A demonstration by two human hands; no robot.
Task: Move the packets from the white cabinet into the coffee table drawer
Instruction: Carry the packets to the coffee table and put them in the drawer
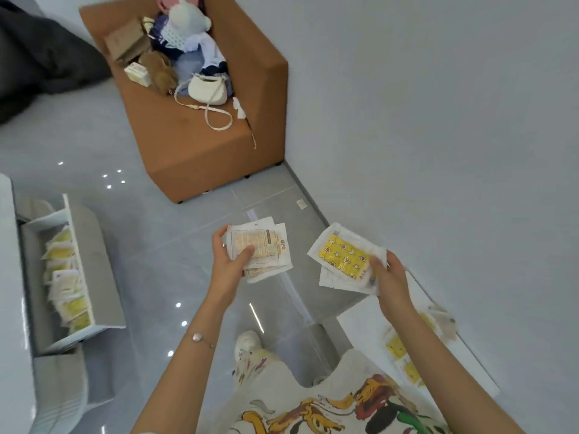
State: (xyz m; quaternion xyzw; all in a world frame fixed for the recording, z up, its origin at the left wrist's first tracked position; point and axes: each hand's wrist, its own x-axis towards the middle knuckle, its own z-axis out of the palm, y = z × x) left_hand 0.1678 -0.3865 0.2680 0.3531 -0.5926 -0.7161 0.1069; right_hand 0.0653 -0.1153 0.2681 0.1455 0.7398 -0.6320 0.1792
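Here the left hand [230,261] grips a stack of white packets [261,249], printed side up, while the right hand [387,274] pinches a yellow-patterned packet [343,258] with others beneath it. More packets [404,355] lie on the white cabinet [360,324] top, probably loose, near its far edge, and the open coffee table drawer [103,270] at left holds a row of packets [67,277]

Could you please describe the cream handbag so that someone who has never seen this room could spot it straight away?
Find the brown sofa in the corner by the white wall. Its seat holds a heap of clothes, boxes and a plush toy; the handbag lies at the heap's near edge. It alone is a smooth cream half-moon, with a long strap looping forward over the seat.
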